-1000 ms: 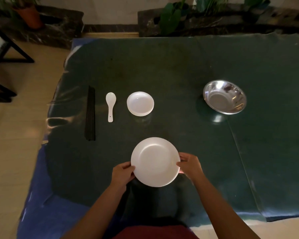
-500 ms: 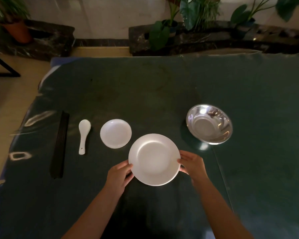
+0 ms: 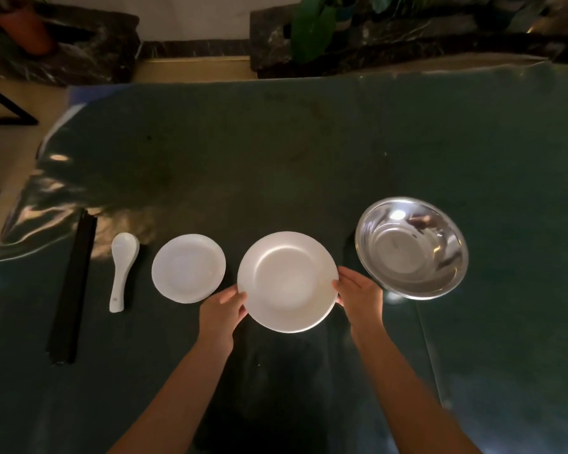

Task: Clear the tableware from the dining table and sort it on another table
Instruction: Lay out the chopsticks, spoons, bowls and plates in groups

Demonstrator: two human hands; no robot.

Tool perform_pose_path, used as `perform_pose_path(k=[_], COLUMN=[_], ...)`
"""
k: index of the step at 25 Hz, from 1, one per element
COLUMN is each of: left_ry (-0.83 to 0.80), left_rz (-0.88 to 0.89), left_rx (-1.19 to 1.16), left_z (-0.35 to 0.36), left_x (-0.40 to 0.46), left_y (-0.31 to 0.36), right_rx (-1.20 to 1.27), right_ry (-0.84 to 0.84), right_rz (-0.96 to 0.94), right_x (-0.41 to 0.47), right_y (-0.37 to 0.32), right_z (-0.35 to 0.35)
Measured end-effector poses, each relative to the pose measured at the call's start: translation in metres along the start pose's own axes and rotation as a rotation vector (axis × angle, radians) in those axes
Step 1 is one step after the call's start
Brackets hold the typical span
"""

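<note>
White plate (image 3: 287, 281) gripped between both hands; left hand (image 3: 225, 306), right hand (image 3: 359, 291).

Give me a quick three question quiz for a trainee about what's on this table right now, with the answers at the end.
1. True or false: both hands grip the large white round plate by its rim.
2. Which item lies furthest left? A) white ceramic soup spoon B) black chopsticks C) small white saucer
3. Fill in: right of the large plate stands the shiny steel ____.

Key
1. True: the left hand and the right hand hold opposite edges.
2. B
3. bowl
</note>
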State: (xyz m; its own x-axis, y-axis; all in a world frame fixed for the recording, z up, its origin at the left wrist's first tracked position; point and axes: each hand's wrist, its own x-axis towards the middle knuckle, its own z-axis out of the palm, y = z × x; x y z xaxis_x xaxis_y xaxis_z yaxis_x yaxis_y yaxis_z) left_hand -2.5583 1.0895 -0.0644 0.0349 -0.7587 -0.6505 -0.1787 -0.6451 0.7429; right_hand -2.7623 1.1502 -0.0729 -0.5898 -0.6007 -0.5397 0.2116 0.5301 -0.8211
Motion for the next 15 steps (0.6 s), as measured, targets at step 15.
perform_pose_path(k=[15], left_ry=[-0.012], left_rz=[-0.123], left_rx=[-0.330], left_z=[0.012], left_x=[-0.031], left_y=[-0.031], right_rx=[-0.022], right_ry=[0.006], right_rz=[0.053], right_x=[-0.032], right_y=[0.016], right_z=[0.002])
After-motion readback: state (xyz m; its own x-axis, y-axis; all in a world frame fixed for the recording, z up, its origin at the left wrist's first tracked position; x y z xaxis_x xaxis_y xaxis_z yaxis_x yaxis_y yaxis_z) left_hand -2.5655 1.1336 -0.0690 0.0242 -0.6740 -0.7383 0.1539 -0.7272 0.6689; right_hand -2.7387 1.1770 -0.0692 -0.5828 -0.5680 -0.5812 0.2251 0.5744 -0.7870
